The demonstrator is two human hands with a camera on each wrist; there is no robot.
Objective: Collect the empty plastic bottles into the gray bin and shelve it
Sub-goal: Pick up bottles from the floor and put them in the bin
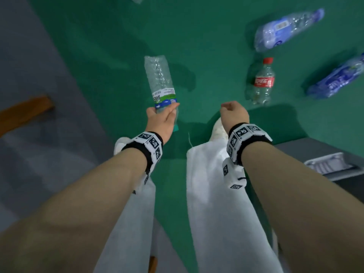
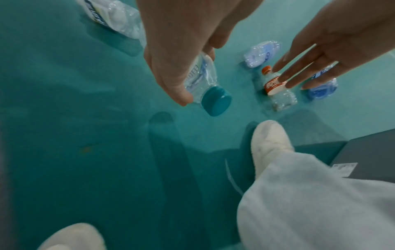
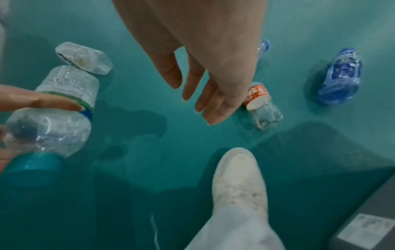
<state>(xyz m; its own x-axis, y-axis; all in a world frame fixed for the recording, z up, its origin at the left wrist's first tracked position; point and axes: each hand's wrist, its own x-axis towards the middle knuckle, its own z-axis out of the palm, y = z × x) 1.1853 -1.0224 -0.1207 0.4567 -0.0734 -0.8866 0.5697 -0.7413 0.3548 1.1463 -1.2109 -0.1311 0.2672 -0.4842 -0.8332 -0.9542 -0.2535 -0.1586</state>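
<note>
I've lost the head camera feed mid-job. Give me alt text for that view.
The left hand grips a clear water bottle by its neck end above the green floor, while the right hand hangs empty beside it. A red-capped cola bottle and two crushed blue bottles lie ahead; the gray bin sits at right.

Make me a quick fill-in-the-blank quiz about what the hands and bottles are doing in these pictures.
1. The left hand holds a clear bottle with a ____ cap.
2. The right hand holds ____.
3. The bottle with the red label lies on the green ____.
4. Its cap is ____.

Missing words: teal; nothing; floor; red
</note>
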